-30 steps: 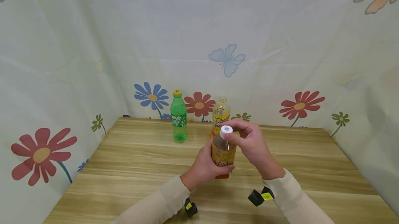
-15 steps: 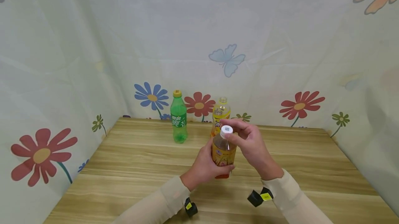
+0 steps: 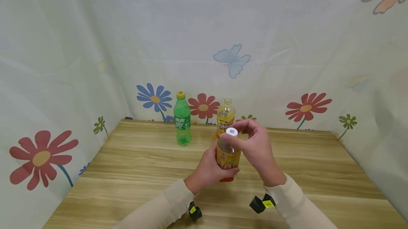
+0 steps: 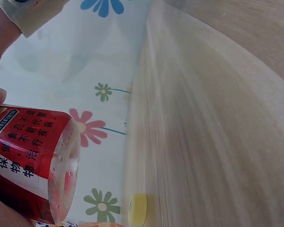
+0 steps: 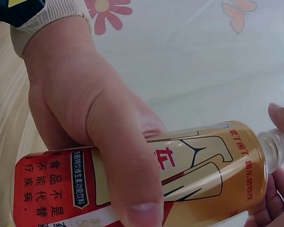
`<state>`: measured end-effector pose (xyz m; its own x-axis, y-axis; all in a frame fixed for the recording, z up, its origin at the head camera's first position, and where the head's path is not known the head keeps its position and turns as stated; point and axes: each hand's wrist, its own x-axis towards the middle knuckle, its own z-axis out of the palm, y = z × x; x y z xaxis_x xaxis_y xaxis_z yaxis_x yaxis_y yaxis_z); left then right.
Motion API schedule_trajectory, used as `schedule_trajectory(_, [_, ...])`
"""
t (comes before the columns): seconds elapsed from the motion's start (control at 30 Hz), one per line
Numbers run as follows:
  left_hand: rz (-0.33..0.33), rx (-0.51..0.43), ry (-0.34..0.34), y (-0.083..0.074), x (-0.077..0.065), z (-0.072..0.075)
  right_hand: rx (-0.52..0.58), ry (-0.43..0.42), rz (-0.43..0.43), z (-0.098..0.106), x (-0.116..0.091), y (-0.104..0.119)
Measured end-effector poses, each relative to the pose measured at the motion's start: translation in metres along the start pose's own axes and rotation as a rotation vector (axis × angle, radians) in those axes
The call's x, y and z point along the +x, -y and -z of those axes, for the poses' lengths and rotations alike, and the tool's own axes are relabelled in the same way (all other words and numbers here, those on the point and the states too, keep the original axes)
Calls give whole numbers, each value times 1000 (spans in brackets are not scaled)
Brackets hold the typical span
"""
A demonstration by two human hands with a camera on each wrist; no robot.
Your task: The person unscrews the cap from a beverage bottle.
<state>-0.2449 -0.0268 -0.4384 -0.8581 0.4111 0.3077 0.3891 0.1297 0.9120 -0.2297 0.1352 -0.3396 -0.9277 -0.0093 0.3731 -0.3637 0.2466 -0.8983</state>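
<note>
In the head view my left hand point(image 3: 208, 170) grips a gold-and-red drink bottle point(image 3: 228, 158) around its body, holding it roughly upright over the table. My right hand point(image 3: 256, 147) is at the top, thumb in front and fingers behind, pinching the white cap point(image 3: 231, 132). The right wrist view shows the left thumb lying across the gold-and-red label point(image 5: 199, 175), with right-hand fingers point(image 5: 279, 118) around the clear neck. From the left wrist, the red lower label and clear base point(image 4: 64, 175) of the bottle show.
A green bottle point(image 3: 182, 122) with a yellow cap stands at the back of the wooden table point(image 3: 143, 165). Right of it, behind the held bottle, is an uncapped yellow-labelled bottle point(image 3: 225, 115). A yellow cap point(image 4: 137, 209) appears low in the left wrist view. Flowered cloth point(image 3: 178, 38) hangs behind.
The right thumb has moved left across the front of the white cap and the fingers behind have shifted right. The right wrist has swung slightly left. The left hand and bottle stay nearly still.
</note>
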Motion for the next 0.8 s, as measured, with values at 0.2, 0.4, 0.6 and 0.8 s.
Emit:
schedule_trajectory(0.2, [-1,1,2,-1,0,-1,-6,-24,-5,-1,-2,1])
schedule_trajectory(0.4, [1,5,-5,1,0,0,16,-7,30,-2,-1,0])
schedule_trajectory(0.6, [1,9,-12,1,0,0,32,7,76,-1,-1,-4])
schedule_trajectory(0.8, [-9,2,-12,1,0,0,47,32,115,1,-1,-5])
